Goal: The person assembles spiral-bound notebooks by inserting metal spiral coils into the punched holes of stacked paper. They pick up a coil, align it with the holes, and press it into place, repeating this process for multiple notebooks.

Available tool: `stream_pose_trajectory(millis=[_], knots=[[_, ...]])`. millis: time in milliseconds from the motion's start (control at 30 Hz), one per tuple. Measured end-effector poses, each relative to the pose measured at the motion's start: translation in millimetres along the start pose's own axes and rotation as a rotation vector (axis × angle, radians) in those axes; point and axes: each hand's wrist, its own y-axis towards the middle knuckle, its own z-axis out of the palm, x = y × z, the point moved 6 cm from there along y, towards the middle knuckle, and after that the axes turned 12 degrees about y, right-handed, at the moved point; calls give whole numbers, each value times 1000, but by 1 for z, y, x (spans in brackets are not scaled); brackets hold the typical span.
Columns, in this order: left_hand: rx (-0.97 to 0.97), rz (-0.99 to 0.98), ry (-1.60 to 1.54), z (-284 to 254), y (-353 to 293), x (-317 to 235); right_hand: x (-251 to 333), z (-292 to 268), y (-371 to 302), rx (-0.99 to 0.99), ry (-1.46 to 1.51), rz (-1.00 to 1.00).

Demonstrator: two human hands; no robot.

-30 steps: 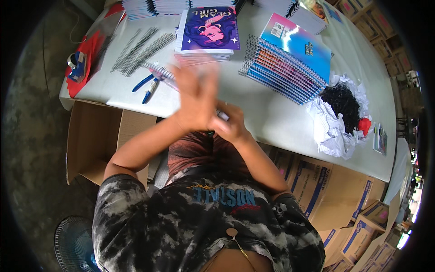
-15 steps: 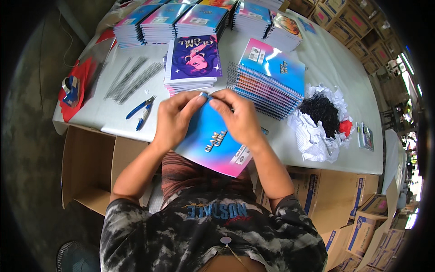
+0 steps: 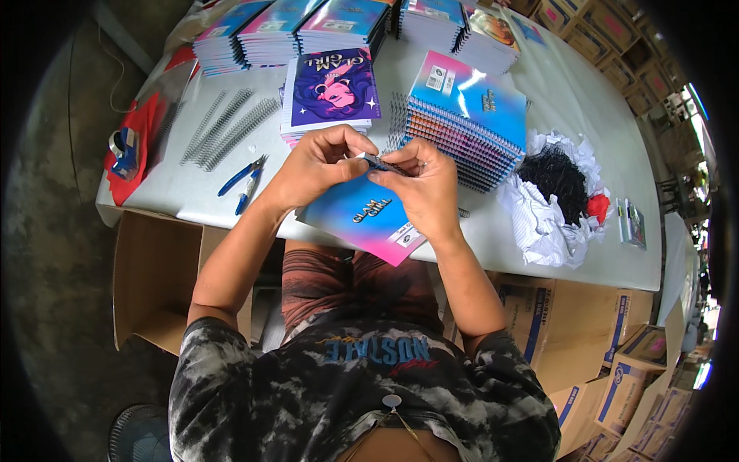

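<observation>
A blue-and-pink notebook [image 3: 342, 206] is held at the table's front edge, its far edge up between my fingers. My left hand [image 3: 323, 168] is closed in a pinch on that edge near its corner. My right hand [image 3: 423, 181] pinches a dark wire spiral [image 3: 385, 164] along the same edge. A bit of coil [image 3: 463, 213] shows past my right wrist; whether it is the same spiral I cannot tell. Beyond my hands is a stack of purple-covered notebooks [image 3: 331, 88]. Right of it stands a stack of spiral-bound notebooks [image 3: 469, 115]. My fingers partly hide the notebook's edge.
Loose wire spirals [image 3: 231, 131] and blue-handled pliers [image 3: 242, 183] lie on the left. A blue tape dispenser [image 3: 123, 154] sits on red material. Crumpled white paper with black coils [image 3: 554, 189] lies right. More notebook stacks [image 3: 269, 27] stand behind. Cardboard boxes [image 3: 570, 323] sit below the table.
My hands and the notebook have shifted slightly away from my body. The right fingers have moved apart from the left ones, and the dark spiral now shows between them.
</observation>
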Motion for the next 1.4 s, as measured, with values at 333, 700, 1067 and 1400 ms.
stream_pose_trajectory(millis=[333,700,1067,1400], knots=[[-73,296,816,20,12,-68,78,-29,-9,-137,-208,-514],[-634,107,1380,-6,192,20,33,-180,45,-725,-243,-466],[-879,182,850,26,131,32,32,-181,33,-1033,-382,-598],[-435,142,1602,-13,66,-3,35,-181,3,-893,-617,-814]])
